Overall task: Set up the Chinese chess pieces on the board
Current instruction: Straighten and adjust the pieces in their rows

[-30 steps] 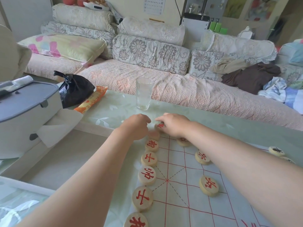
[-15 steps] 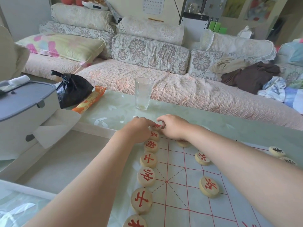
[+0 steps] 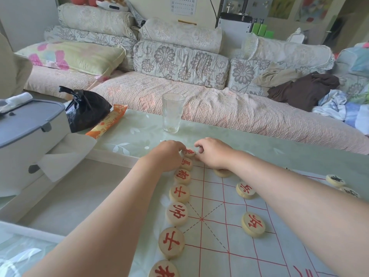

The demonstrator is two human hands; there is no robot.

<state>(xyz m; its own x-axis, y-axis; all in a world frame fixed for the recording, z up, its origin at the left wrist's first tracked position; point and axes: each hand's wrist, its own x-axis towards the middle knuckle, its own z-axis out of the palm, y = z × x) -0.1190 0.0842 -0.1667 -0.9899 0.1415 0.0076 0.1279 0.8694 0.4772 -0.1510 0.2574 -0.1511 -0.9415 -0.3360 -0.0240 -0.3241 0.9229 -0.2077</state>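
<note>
Bunched and curled on the left hand (image 3: 169, 154), with fingertips (image 3: 182, 149) set against the left rim of the far-end piece (image 3: 188, 151), pinching at it from that side. Curled as well on the right hand (image 3: 213, 153), index crooked just beside the same piece's right rim; impossible to tell whether touching it or gripping anything.

Lying flat, red face up, at the far left corner of the board (image 3: 219, 236), heading a column of red pieces (image 3: 176, 213) strung along the board's left edge toward the near edge, each close to the next. Further in on the board, two red pawns (image 3: 253, 224) well apart, with a third piece half hidden under the right wrist. Off toward the right edge, two black pieces (image 3: 335, 180) side by side.

Little room left of the column: only a narrow strip of board, partly covered by the left forearm. More room beyond the hands on the table (image 3: 139, 136), up to a glass (image 3: 172, 112) standing upright near the far edge. At the far left corner, an orange packet (image 3: 107, 121), beside it a black bag (image 3: 85, 108); further left, off the table, a grey-lidded box (image 3: 30, 136). Past the far edge, a sofa (image 3: 219, 108).
</note>
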